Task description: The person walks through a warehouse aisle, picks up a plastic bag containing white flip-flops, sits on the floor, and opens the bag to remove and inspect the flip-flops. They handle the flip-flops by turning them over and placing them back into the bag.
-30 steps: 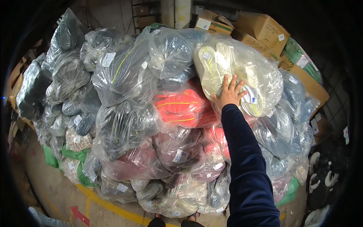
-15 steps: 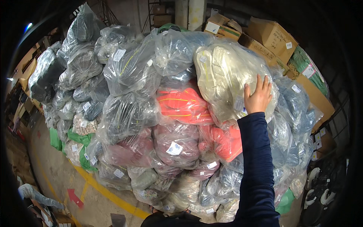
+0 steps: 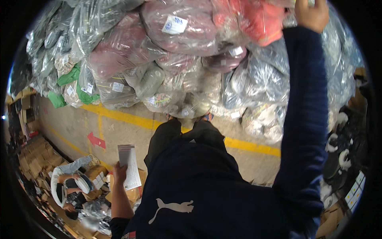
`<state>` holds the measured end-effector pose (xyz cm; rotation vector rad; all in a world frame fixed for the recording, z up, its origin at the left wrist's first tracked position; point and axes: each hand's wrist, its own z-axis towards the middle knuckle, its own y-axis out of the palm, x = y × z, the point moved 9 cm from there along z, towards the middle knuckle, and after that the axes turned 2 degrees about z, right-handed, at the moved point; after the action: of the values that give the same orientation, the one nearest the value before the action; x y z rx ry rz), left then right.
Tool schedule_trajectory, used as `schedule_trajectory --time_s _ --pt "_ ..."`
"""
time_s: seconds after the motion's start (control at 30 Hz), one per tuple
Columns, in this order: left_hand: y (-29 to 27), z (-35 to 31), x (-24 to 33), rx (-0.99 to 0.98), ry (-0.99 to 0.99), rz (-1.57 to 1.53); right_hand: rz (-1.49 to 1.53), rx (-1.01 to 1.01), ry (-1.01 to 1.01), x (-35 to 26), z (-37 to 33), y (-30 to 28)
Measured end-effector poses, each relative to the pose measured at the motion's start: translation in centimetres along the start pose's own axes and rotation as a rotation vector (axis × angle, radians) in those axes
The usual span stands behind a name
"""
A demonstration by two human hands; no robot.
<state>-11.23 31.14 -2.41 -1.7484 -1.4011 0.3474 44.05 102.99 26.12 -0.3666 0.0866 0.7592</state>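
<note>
In the lower left, my left hand (image 3: pixel 120 173) is closed around a sheaf of printed paper sheets (image 3: pixel 133 169), hanging beside my thigh. My right arm reaches up and away along the right side. At the top edge my right hand (image 3: pixel 313 16) is cut off by the picture; its thumb and a finger show apart, with no held thing visible. Just left of it lies a clear plastic bag of bright red-orange goods (image 3: pixel 260 22). Further left sits a bag of maroon goods (image 3: pixel 181 38) with a white label (image 3: pixel 174 24).
A pile of filled clear bags (image 3: pixel 258 73) stretches across the front. Yellow floor lines (image 3: pixel 119 116) and a red arrow (image 3: pixel 96 140) mark the concrete. Another person (image 3: pixel 69 183) is among boxes at lower left. Dark and white shoes (image 3: pixel 338 157) lie at right.
The view has tilted down, bringing my body and my left hand with the papers into sight. My right hand now sits at the top edge; the cream-coloured bag it touched has mostly left the picture.
</note>
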Motion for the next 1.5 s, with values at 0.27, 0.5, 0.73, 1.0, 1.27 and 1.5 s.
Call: schedule_trajectory --time_s 0.27,0.5,0.73,1.0,1.27,1.5 --pt "-4.2 13.5 0.3 -0.238 0.169 0.303 -0.228 -1.721 1.002 -22.9 -70.6 -28.9" --pt "-6.1 32.5 13.0 -0.369 0.651 0.428 -0.653 -0.257 2.42 -53.3 -76.1 -56.9" --pt "-4.4 33.7 21.9 -0.532 0.877 0.612 -0.344 -0.39 2.055 -71.2 -68.5 -37.3" --pt "2.7 23.5 20.5 -0.718 1.111 0.717 -0.417 0.046 2.384 -92.9 -77.8 -40.5" --pt "1.9 14.6 10.8 -0.633 1.125 0.84 -0.274 0.394 2.413 -107.0 -91.6 -42.5" --pt "1.2 8.2 4.1 -0.72 1.062 0.888 -0.094 0.974 2.479 -110.3 -102.2 -40.8"
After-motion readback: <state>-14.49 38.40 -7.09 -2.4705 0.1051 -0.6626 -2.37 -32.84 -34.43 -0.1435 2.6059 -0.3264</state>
